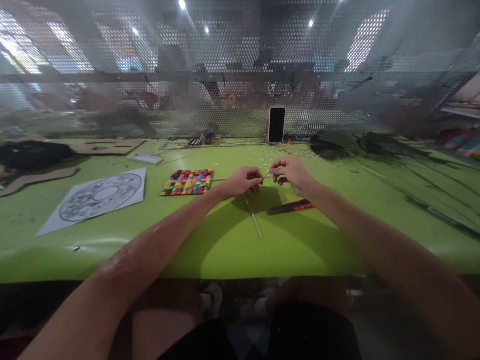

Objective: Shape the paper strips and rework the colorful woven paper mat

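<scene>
My left hand (245, 181) is closed in a pinch around a thin pale stick (219, 179), which sticks out on both sides of the fingers. At the stick's right end, my right hand (290, 174) is closed, thumb and fingertips together on it; small pale bits show there. A second pale stick (257, 225) slants across the green table below my left hand. Under my right wrist lies a black and orange utility knife (288, 206). To the left, a colourful woven mat (187, 182) rests flat, near the far end of the held stick.
A phone (276, 125) stands against the perforated metal screen (240, 60) at the back. Paper with a printed ring (123, 187) and cut cardboard (108, 146) lie left. Dark green leaves (337, 144) with long stems occupy the right. Scraps litter the table's (232, 255) rear.
</scene>
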Available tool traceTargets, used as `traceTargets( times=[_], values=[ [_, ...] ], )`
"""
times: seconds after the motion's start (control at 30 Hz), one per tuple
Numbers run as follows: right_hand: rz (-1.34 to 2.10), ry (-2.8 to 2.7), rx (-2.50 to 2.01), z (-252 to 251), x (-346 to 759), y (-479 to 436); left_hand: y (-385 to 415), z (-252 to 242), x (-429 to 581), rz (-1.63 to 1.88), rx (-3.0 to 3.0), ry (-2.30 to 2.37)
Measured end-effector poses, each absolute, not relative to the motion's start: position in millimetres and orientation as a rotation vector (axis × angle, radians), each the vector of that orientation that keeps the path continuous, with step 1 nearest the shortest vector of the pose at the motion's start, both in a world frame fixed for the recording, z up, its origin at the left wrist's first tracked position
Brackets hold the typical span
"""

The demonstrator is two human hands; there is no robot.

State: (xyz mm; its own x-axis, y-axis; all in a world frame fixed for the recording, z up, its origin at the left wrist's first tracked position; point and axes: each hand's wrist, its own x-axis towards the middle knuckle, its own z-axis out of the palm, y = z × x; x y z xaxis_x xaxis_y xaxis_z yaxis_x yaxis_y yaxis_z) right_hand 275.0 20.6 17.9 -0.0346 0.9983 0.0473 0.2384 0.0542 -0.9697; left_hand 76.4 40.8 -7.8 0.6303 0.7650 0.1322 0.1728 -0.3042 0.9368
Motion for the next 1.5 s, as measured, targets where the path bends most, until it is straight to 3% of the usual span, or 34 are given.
traceTargets(
  times=[0.2, 0.87, 1.5],
  values=[
    [1.027, -1.749, -1.165, 19, 286, 26, 35, -4, 79, 0.758, 1.823, 0.904],
    [1.135, -1.769, -1.167, 13, 277, 22, 42, -14, 77, 0.826, 2.018, 0.887],
    [0.869, -1.949, -1.159, 14, 273, 17, 40, -13, 78, 0.826, 1.907, 0.832]
  ],
)
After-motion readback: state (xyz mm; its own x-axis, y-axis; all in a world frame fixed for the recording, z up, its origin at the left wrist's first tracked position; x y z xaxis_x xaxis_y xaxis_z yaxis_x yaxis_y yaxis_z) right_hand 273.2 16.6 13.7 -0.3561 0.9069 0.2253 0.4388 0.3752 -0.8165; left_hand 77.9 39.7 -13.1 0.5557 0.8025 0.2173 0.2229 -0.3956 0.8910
